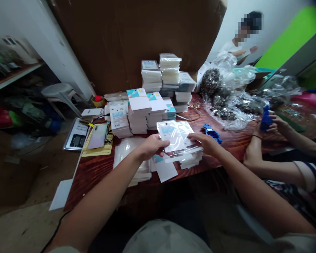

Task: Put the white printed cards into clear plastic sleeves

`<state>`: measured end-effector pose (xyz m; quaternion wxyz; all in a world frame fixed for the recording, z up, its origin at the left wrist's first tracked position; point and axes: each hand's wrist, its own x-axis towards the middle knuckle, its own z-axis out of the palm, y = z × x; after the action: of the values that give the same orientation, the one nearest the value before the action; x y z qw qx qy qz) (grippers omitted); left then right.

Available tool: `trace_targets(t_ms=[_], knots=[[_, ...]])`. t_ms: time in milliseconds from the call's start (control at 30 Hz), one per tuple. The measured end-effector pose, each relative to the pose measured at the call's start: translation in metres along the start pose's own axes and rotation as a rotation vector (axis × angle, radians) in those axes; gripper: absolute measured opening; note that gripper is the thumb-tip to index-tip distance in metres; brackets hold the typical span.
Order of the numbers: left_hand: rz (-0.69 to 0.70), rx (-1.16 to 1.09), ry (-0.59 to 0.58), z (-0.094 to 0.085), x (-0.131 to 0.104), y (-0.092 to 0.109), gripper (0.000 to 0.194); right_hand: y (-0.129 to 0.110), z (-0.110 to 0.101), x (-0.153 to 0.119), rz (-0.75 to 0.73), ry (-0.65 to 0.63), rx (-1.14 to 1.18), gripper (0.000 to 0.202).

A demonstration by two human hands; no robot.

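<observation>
My left hand pinches the left edge of a clear plastic sleeve with a white and pale blue card in it. At the right side, the fingers of my right hand are closed on the edge of a white card that overlaps the sleeve. Beneath the two hands sits a stack of white cards. A loose white card lies near the table's front edge, beside a pile of clear sleeves to the left.
Card stacks stand behind the hands, with taller ones farther back. A phone lies on the left. To the right are a blue tool, plastic bags of metal parts and a person's hands holding a blue object.
</observation>
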<state>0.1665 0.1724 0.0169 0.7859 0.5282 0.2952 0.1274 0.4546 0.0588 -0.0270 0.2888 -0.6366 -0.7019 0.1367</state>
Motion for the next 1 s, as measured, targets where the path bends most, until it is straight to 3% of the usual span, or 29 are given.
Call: trace_targets(t_ms=[133, 200, 300, 433, 533, 633, 733, 800, 833, 933, 1000], knots=[[0.002, 0.07, 0.086, 0.022, 0.035, -0.003, 0.014, 0.019, -0.002, -0.001, -0.075, -0.021, -0.05, 0.037], [0.019, 0.119, 0.117, 0.029, 0.052, -0.006, 0.012, 0.018, -0.006, 0.002, -0.024, 0.114, -0.015, 0.035], [0.028, 0.224, 0.193, 0.041, 0.076, -0.009, 0.015, 0.012, -0.002, 0.013, 0.227, 0.34, 0.039, 0.034], [0.034, 0.374, 0.346, 0.061, 0.089, -0.007, 0.025, 0.011, 0.015, 0.028, 0.424, 0.196, -0.027, 0.058], [0.205, 0.702, 0.535, 0.063, 0.06, -0.005, 0.028, 0.017, 0.025, 0.032, 0.489, 0.089, -0.173, 0.067], [0.229, 1.064, 0.67, 0.039, 0.004, -0.01, 0.03, 0.016, 0.028, 0.03, 0.452, 0.069, -0.248, 0.061], [0.03, 1.332, 0.871, -0.005, -0.045, -0.022, 0.044, -0.01, 0.028, 0.025, 0.284, 0.247, -0.34, 0.05], [-0.123, 1.398, 0.873, -0.033, -0.062, -0.031, 0.055, -0.044, 0.031, 0.018, 0.131, 0.334, -0.33, 0.038], [-0.157, 1.403, 0.864, -0.044, -0.066, -0.034, 0.058, -0.064, 0.035, 0.012, 0.044, 0.277, -0.289, 0.033], [-0.184, 1.366, 0.844, -0.066, -0.067, -0.039, 0.063, -0.12, 0.054, -0.011, -0.24, -0.174, -0.278, 0.032], [-0.194, 1.319, 0.846, -0.074, -0.066, -0.038, 0.066, -0.142, 0.067, -0.026, -0.314, -0.341, -0.355, 0.037]])
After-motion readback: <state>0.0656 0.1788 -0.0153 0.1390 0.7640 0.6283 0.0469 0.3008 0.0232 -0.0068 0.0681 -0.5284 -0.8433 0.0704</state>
